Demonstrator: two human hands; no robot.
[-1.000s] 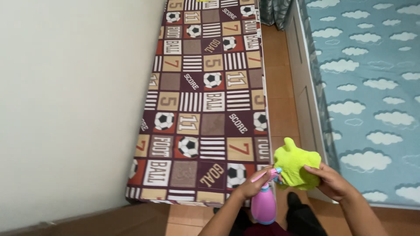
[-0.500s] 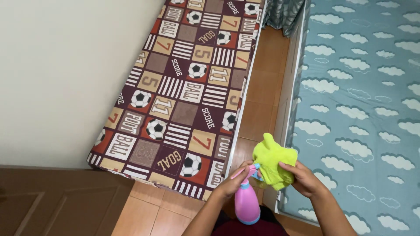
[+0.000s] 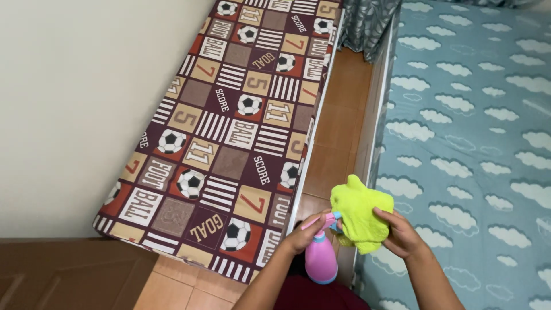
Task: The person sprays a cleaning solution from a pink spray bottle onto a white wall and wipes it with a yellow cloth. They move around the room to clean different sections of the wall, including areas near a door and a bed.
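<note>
Spray bottle: a small pink spray bottle (image 3: pixel 320 258) with a blue nozzle piece at its head, held upright low in the view, above the strip of wooden floor (image 3: pixel 338 138) between the two mattresses, near the foot corner of the patterned one.
Left hand: the left hand (image 3: pixel 305 232) is closed round the bottle's neck and trigger, fingers curled over the pink trigger; the nozzle points at the cloth.
Cloth: a bright yellow-green cloth (image 3: pixel 361 212), bunched into a soft lump, touching or just beside the nozzle.
Right hand: the right hand (image 3: pixel 400 232) is closed on the cloth's lower right side, thumb on top and fingers folded under it.
Handling, bottle: probably light, smooth stiff plastic that could slip if wet; the neck below the trigger looks the surest place to hold. How full it is cannot be told.
Handling, cloth: soft, limp and fluffy, not fragile; it takes a pinch anywhere and would droop if held by one corner.
Left of the hands: a mattress (image 3: pixel 229 132) in a dark football-print cover lying along a pale wall (image 3: pixel 74 103).
Right of the hands: a bed (image 3: pixel 476 132) with a blue cloud-print sheet and a white side rail just beside the cloth.
Far end: a grey patterned curtain (image 3: pixel 367 23) hangs at the far end of the floor strip.
In the way: nothing lies between bottle and cloth; the gap between the two beds is narrow.
</note>
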